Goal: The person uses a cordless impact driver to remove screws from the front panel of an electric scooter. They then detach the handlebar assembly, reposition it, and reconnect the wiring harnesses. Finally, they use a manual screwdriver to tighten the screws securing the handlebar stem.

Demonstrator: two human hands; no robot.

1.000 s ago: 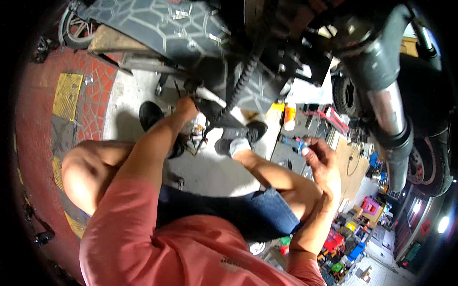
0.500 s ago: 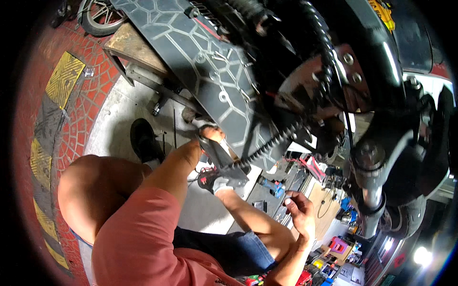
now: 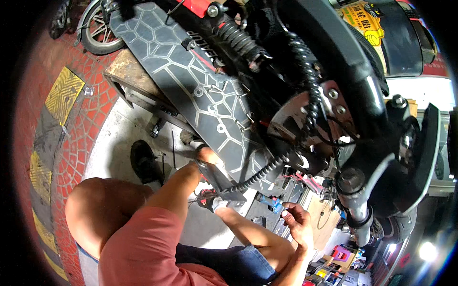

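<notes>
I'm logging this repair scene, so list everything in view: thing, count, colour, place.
Scooter deck: one, black with pale cell pattern, upper middle.
Coiled cable: one, black, hanging from the scooter.
Brake disc: one, silver, centre right.
Spoked wheel: one, black, top left.
Paving: red brick with yellow blocks, left.
Blue tool: one, near the right hand, kind unclear.
Left hand: reaching under the deck, grip hidden.
Right hand: half open, holding nothing visible.

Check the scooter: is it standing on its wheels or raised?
Raised: the scooter rests on a wooden stand, underside toward the camera; left hand under its deck.
</notes>
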